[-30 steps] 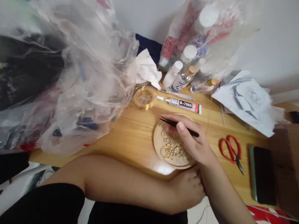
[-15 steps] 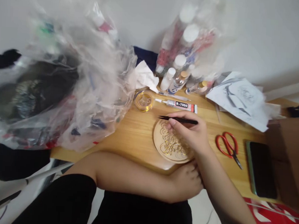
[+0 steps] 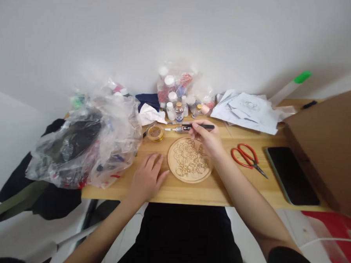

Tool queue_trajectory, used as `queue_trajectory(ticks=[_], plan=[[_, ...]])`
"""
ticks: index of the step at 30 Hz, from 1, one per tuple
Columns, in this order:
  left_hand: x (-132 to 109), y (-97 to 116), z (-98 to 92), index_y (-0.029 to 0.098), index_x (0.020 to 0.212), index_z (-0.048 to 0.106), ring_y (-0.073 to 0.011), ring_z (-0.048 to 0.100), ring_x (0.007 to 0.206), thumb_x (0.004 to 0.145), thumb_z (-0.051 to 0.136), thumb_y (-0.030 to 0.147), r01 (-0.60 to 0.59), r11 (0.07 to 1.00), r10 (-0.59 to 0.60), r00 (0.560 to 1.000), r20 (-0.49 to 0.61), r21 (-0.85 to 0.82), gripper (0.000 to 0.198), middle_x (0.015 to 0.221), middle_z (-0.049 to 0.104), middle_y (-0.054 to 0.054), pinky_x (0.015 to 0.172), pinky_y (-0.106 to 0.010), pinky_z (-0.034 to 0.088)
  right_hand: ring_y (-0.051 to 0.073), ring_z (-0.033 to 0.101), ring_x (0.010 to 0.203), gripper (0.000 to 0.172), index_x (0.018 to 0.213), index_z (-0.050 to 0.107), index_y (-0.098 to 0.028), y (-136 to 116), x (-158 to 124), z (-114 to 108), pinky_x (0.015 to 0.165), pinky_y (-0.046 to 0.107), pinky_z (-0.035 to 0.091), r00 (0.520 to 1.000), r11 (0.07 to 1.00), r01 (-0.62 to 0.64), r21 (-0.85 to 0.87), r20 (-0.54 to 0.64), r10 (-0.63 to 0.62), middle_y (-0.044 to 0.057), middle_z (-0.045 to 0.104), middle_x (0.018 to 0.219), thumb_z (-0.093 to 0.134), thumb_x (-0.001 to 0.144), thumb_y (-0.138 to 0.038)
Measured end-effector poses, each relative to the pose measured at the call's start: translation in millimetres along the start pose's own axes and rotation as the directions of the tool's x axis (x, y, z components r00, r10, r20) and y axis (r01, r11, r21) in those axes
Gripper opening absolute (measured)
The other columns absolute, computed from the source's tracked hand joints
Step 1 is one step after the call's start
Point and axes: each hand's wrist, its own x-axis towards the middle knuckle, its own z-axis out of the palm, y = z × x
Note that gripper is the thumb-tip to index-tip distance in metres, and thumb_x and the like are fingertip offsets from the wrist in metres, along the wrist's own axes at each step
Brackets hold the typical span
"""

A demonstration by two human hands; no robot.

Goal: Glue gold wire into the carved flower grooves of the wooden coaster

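My right hand (image 3: 206, 136) grips black tweezers (image 3: 207, 126) over the upper right part of a round wooden board (image 3: 173, 172). Gold wire (image 3: 188, 157) forms a flower pattern on that board. My left hand (image 3: 149, 176) lies flat on the table left of the board, fingers apart, holding nothing. Beyond the board is a tube of B-7000 glue (image 3: 183, 128), partly covered by the tweezers. Left of the tube sits a spool of gold wire (image 3: 155, 133).
Red-handled scissors (image 3: 247, 155) and a phone (image 3: 292, 175) lie to the right, beside a cardboard box (image 3: 330, 143). Plastic bags (image 3: 114, 124) crowd the left side. Small bottles (image 3: 179, 112), crumpled tissue (image 3: 151, 114) and paper sheets (image 3: 247, 111) line the back.
My left hand has moved from the front right of the board to the table on its left. The right hand still holds the tweezers. The camera view has shifted, showing more wall.
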Motion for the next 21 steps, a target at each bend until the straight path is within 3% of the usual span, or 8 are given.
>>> queue_trajectory(ticks=[3,8,12,16,21], plan=[[1.1,-11.2,7.4,0.009,0.129,0.045,-0.0316,0.048,0.118,0.094,0.039,0.043,-0.007,1.0,0.005,0.998,0.057,0.028,0.05,0.127,0.05,-0.019,0.096,-0.048,0.047,0.007,0.052,0.044,0.026,0.07,0.065,-0.017,2.1,0.3,2.3,0.045,0.02,0.041,1.0,1.0,-0.011,0.013,-0.01,0.011,-0.002,0.064,0.054,0.077,0.059,-0.038],[4.7,-7.7,5.7,0.011,0.127,0.048,-0.032,0.047,0.118,0.092,0.043,0.043,0.006,1.0,-0.007,0.995,0.101,0.006,0.048,0.126,0.05,-0.017,0.098,-0.048,0.045,0.007,0.051,0.043,0.028,0.069,0.065,-0.017,4.2,0.2,2.9,0.045,0.021,0.041,1.0,1.0,-0.017,0.025,-0.009,0.017,-0.003,0.063,0.053,0.077,0.057,-0.039],[8.6,-10.2,5.8,0.013,0.116,0.056,-0.0295,0.051,0.112,0.09,0.047,0.035,0.073,0.983,-0.071,0.997,0.017,-0.171,0.035,0.12,0.055,-0.014,0.095,-0.046,0.046,0.007,0.051,0.043,0.03,0.069,0.065,-0.017,5.6,0.6,2.3,0.045,0.021,0.041,1.0,0.999,-0.023,0.031,0.0,0.023,-0.003,0.063,0.053,0.077,0.056,-0.04],[13.7,-16.9,10.7,0.015,0.096,0.061,-0.0222,0.059,0.092,0.09,0.047,0.026,0.156,0.952,-0.183,0.98,-0.082,-0.264,0.019,0.095,0.063,-0.009,0.083,-0.039,0.051,0.007,0.051,0.043,0.029,0.069,0.064,-0.017,5.0,0.6,2.2,0.045,0.021,0.04,1.0,0.999,-0.027,0.026,-0.004,0.027,-0.002,0.063,0.053,0.077,0.056,-0.039],[24.2,-22.7,10.3,0.017,0.079,0.06,-0.0163,0.061,0.072,0.088,0.049,0.024,0.211,0.909,-0.275,0.952,-0.137,-0.36,0.015,0.078,0.065,-0.003,0.067,-0.03,0.051,0.007,0.051,0.043,0.029,0.069,0.064,-0.017,5.4,1.3,0.5,0.045,0.021,0.04,1.0,1.0,-0.024,0.016,-0.019,0.025,-0.002,0.062,0.054,0.076,0.057,-0.04]])
